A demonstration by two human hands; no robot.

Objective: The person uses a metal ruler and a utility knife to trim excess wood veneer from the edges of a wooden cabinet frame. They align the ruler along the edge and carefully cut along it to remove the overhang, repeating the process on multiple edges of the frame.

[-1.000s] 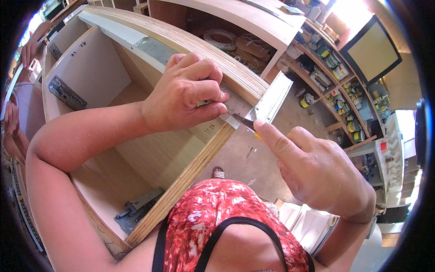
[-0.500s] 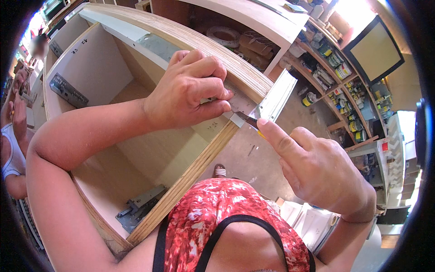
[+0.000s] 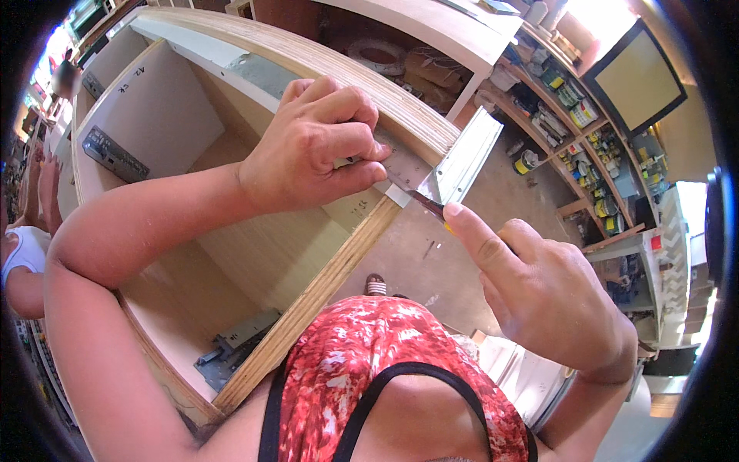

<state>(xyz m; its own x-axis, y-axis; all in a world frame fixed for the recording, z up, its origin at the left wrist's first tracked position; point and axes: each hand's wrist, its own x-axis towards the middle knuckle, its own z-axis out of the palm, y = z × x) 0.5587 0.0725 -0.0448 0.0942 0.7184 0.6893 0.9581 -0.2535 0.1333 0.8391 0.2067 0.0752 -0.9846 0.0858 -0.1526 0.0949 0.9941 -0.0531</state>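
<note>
My right hand grips a utility knife with a dark blade and a bit of yellow on its body; the index finger stretches along it. The blade tip rests at the white-faced corner of a plywood-edged cabinet. Beside the tip lies a metal try square, its thick stock against the cabinet's outer edge. Its thin blade runs under my left hand, whose curled fingers and thumb press down on it. My left palm hides the middle of the square's blade.
Inside the cabinet are a metal drawer slide and dark metal hardware. A white bench stands beyond. Shelves of cans line the right. Another person is at the far left. My sandalled foot is below.
The knife and my right hand have shifted slightly right and down, away from my left fingers. My left hand stays on the square. The other person's hands have moved.
</note>
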